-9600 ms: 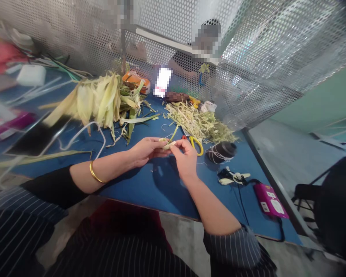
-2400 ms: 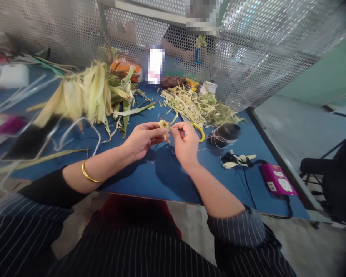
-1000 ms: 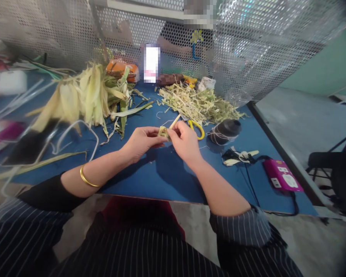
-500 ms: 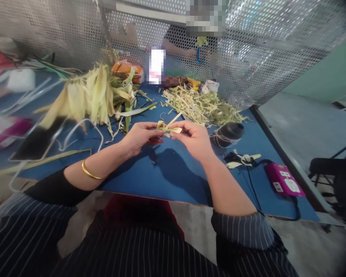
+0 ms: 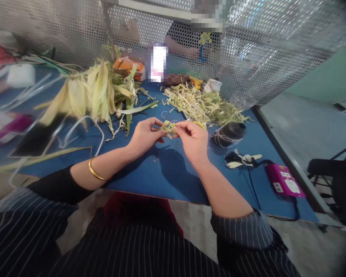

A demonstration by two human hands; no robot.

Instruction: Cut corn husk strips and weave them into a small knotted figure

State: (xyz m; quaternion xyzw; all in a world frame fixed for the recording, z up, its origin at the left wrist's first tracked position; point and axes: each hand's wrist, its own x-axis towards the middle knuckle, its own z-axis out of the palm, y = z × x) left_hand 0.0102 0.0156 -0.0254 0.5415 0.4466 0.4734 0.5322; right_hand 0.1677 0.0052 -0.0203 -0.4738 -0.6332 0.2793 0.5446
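Above the blue table (image 5: 175, 188), a small piece of folded pale-green husk (image 5: 167, 126) is pinched between both hands. My left hand (image 5: 146, 136) grips its left side with thumb and fingers. My right hand (image 5: 193, 140) pinches its right side, fingertips nearly touching those of the left. A yellow-green strip (image 5: 199, 124) shows just behind the right knuckles. Beyond the hands lies a heap of shredded husk (image 5: 202, 104). Bundled whole husks (image 5: 89, 92) spread out to the left. The black thread cone (image 5: 229, 134) lies tilted right of my right hand.
A lit phone (image 5: 158, 63) stands at the back before a perforated metal screen (image 5: 147, 34). On the right are a magenta power socket (image 5: 285, 181), black cords and a husk piece (image 5: 242, 159). A dark tablet-like slab (image 5: 39, 138) and white cable (image 5: 72, 132) are left.
The hands have shifted slightly right. The pale strip that stuck up from the held piece no longer shows there, and the right fingers now pinch closer to the folded part.
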